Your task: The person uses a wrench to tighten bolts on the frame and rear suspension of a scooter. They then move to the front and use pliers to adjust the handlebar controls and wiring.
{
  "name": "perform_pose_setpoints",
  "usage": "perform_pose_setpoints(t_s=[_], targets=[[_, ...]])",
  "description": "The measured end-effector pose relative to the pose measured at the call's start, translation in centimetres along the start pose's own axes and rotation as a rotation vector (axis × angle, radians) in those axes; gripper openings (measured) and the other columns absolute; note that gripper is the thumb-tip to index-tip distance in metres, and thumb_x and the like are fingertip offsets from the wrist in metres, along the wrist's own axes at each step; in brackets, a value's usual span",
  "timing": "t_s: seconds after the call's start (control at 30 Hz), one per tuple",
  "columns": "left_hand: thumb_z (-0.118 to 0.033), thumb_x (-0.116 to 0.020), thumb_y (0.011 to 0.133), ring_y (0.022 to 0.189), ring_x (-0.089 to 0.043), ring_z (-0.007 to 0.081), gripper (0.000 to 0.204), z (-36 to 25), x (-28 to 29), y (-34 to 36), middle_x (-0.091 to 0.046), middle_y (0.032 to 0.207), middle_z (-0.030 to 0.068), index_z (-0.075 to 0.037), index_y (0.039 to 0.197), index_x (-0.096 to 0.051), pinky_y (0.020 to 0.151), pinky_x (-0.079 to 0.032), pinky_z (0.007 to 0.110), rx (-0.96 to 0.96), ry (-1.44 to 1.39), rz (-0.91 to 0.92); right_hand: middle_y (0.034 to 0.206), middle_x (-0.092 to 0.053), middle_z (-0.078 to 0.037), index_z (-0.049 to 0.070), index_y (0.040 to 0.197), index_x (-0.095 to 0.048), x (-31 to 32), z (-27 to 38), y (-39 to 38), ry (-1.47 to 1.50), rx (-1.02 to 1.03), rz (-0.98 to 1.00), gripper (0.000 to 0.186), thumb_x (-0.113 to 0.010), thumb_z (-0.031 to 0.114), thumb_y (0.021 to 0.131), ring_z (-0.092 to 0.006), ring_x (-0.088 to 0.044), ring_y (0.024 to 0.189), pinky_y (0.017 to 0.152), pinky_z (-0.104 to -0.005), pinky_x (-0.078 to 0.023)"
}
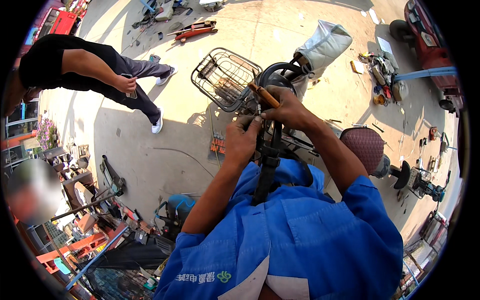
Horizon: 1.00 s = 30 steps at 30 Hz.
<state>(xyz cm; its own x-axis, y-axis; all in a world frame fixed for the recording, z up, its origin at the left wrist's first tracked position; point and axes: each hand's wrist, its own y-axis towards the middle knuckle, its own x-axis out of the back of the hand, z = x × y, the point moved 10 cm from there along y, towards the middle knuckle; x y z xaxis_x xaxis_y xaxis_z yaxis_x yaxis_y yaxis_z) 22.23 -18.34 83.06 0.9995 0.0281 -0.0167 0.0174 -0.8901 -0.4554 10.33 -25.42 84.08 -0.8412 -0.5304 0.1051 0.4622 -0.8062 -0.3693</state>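
Note:
In front of my chest is a bike's handlebar with a black grip (265, 180). My right hand (289, 109) is closed round orange-handled pliers (265, 95); their jaws do not show clearly. My left hand (242, 136) pinches at a small metal part (259, 110) by the handlebar, its thumb almost meeting my right fingers. What exactly lies between the left fingertips is too small to tell. Beyond my hands sits a black wire basket (226, 56) with some brownish things inside. A silvery cover (324, 46) hangs at the bike's far right side.
A quilted maroon seat (362, 150) is beside my right elbow. At the left stands a person (90, 70) holding a phone. A red floor jack (195, 31) lies farther off. Tools and scrap crowd the lower left, and loose parts (382, 75) lie at the right.

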Motion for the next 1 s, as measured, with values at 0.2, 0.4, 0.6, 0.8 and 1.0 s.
perform_pose_setpoints(t_s=[0.2,0.4,0.6,0.8,1.0], targets=[[-0.018,-0.055,0.097,0.065,-0.060,0.0102,0.023,0.39,-0.57,0.17,-0.065,0.080,0.0058,0.004,0.101,-0.064,0.058,-0.051,0.024,0.051,-0.147,0.126,0.093,-0.059,-0.007,-0.005,0.108,-0.057,0.16,-0.12,0.06,0.006,0.037,-0.023,0.042,-0.074,0.003,0.070,-0.0162,-0.056,0.088,0.081,-0.0314,-0.047],[-0.018,-0.057,0.096,0.064,-0.058,0.0069,0.023,0.61,-0.42,-0.18,-0.064,0.080,0.0032,0.004,0.100,-0.063,0.055,-0.047,0.022,0.136,-0.298,0.102,0.089,-0.061,-0.009,-0.005,0.107,-0.059,0.24,0.05,-0.09,0.042,0.055,-0.058,0.042,-0.074,0.003,0.069,-0.0171,-0.059,0.083,0.076,-0.0315,-0.048],[-0.014,-0.065,0.091,0.063,-0.057,0.0068,0.019,0.56,0.06,0.29,-0.064,0.078,0.0024,0.004,0.096,-0.064,0.054,-0.046,0.021,0.026,-0.073,0.050,0.090,-0.061,-0.010,-0.006,0.109,-0.058,0.00,-0.02,-0.07,0.069,0.051,-0.029,0.042,-0.073,0.002,0.070,-0.0172,-0.059,0.083,0.077,-0.0313,-0.048],[-0.015,-0.063,0.092,0.061,-0.054,0.0054,0.020,0.40,-0.02,0.27,-0.061,0.073,0.0011,0.005,0.094,-0.066,0.051,-0.043,0.022,-0.024,-0.056,0.028,0.091,-0.061,-0.010,-0.006,0.111,-0.057,-0.12,-0.06,-0.09,0.066,0.059,-0.009,0.042,-0.071,0.000,0.072,-0.0174,-0.059,0.083,0.077,-0.0312,-0.048],[-0.013,-0.062,0.093,0.063,-0.055,0.0063,0.019,0.74,-0.24,0.10,-0.063,0.077,0.0025,0.005,0.096,-0.066,0.054,-0.045,0.022,0.016,-0.090,0.056,0.091,-0.062,-0.010,-0.006,0.112,-0.057,-0.05,-0.33,-0.16,0.115,0.073,-0.015,0.042,-0.070,-0.001,0.073,-0.0173,-0.060,0.085,0.079,-0.0316,-0.048]])
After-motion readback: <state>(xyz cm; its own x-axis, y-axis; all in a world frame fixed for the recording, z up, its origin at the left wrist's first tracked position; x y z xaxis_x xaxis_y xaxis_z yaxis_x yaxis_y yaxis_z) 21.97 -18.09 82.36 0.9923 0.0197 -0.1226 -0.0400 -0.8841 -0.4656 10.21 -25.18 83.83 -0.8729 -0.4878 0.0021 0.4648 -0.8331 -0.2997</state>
